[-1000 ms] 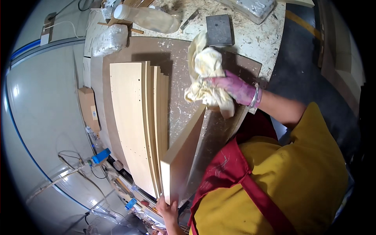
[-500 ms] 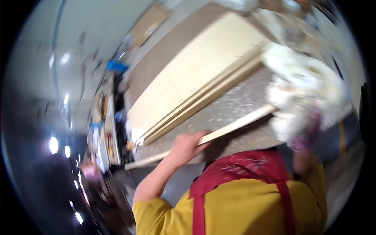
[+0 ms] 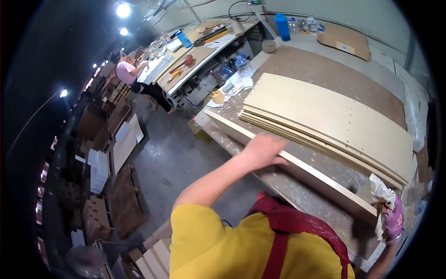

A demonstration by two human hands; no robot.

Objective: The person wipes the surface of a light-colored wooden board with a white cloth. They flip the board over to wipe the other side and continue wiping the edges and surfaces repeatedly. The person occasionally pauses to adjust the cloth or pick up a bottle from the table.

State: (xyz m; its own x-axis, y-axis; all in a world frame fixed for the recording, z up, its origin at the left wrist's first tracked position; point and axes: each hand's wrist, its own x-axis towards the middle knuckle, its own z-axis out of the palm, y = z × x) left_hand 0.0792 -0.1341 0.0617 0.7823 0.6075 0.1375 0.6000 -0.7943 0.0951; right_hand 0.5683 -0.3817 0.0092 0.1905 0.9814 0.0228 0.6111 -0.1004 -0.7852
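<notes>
A long pale wooden board [image 3: 320, 176] stands on its long edge along the near side of the workbench. My bare left hand [image 3: 264, 151] is closed over its upper edge, fingers on the far side and slightly blurred. At the board's right end, my right hand [image 3: 394, 218] in a pink patterned glove grips a crumpled white cloth [image 3: 383, 193]. Whether the cloth touches the board cannot be made out. Just beyond lies a stack of flat pale boards [image 3: 325, 116], the top one with rows of small holes.
The worn brown workbench [image 3: 306, 63] holds a blue bottle [image 3: 282, 27] and a cardboard piece [image 3: 344, 41] at the back. Some white paper [image 3: 237, 86] lies by its left corner. At a second bench [image 3: 193, 60] stands another person [image 3: 127, 72]. Brown panels [image 3: 125, 200] are on the floor at left.
My view has swung, bringing in the second bench and the floor at left. The large bunched cloth now hangs smaller in my right hand, by the board's right end. My left hand is still on the board.
</notes>
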